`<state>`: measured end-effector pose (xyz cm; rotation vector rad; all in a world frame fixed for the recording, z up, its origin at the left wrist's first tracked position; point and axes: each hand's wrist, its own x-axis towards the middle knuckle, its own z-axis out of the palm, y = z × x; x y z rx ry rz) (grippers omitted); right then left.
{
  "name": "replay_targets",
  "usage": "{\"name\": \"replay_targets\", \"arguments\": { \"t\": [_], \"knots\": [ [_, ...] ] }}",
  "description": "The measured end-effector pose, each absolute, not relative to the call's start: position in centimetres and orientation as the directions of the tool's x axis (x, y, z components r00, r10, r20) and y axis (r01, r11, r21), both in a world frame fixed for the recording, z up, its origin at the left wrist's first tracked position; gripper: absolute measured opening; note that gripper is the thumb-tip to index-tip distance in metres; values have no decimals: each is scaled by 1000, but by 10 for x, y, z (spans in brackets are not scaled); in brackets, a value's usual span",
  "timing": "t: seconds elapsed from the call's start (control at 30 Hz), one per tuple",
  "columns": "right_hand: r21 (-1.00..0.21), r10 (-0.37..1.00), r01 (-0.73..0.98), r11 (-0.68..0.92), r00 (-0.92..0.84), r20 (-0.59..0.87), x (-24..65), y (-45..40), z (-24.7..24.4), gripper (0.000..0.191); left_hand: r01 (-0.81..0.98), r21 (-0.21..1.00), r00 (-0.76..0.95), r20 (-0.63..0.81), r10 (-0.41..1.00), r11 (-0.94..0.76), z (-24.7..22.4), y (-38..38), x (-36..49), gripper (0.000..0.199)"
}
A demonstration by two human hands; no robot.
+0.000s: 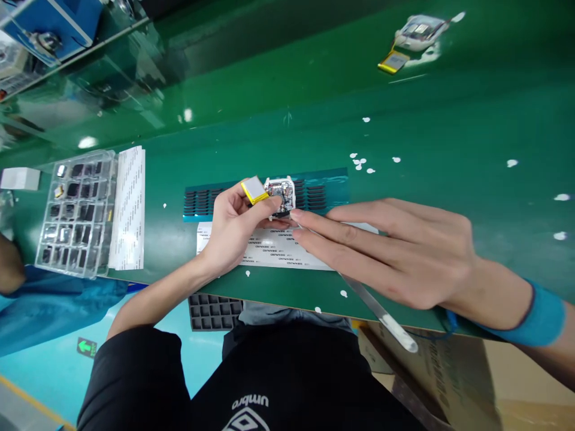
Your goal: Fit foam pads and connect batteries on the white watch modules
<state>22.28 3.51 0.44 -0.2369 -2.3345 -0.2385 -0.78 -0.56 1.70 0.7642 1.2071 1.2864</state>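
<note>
My left hand point(238, 224) is closed on an opened white watch case point(287, 190), its circuit board showing, with the thumb lying across it. A yellow-edged battery point(254, 189) sticks out to the left of the case, over my fingers. My right hand point(395, 251) is at the case's lower right edge, fingertips together, gripping tweezers point(377, 311) whose rear end points down toward my body. The tweezers' tips are hidden by the fingers. Beneath both hands lie a blue sheet with black strips point(335, 185) and a white printed backing sheet point(278, 254).
A clear compartment tray point(76, 215) of small parts stands at the left beside white printed sheets point(129, 209). Another open watch case point(421, 31) with a battery point(393, 61) lies at the back right. Small white stickers point(358, 161) dot the green table. A person's blue sleeve point(58, 305) shows at left.
</note>
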Motion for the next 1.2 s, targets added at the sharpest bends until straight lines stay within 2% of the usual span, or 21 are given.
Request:
{"name": "replay_targets", "arguments": {
  "t": [0.3, 0.5, 0.6, 0.77, 0.93, 1.07, 1.2],
  "knots": [
    [121, 106, 261, 958, -713, 694, 218, 32, 7, 22, -251, 952, -144, -217, 965, 177, 11, -4, -8, 26],
    [102, 90, 199, 975, -769, 633, 217, 33, 18, 20, -278, 943, -134, -228, 964, 184, 11, -4, -7, 36],
    [40, 139, 216, 976, -750, 647, 217, 30, 16, 19, -261, 948, -138, -224, 965, 183, 12, -5, -7, 40],
    [-153, 281, 244, 958, -679, 678, 218, 27, 2, 28, -191, 973, -147, -157, 977, 128, 13, -4, -6, 45],
    [-251, 334, 221, 942, -666, 667, 219, 28, 3, 33, -154, 984, -136, -111, 985, 89, 14, -5, -5, 53],
    [-263, 339, 217, 940, -677, 653, 219, 28, 5, 30, -160, 984, -128, -93, 987, 72, 16, -5, -6, 54],
    [-204, 298, 218, 954, -680, 669, 219, 28, 3, 29, -123, 989, -109, -92, 990, 79, 16, -5, -7, 54]
  ]
}}
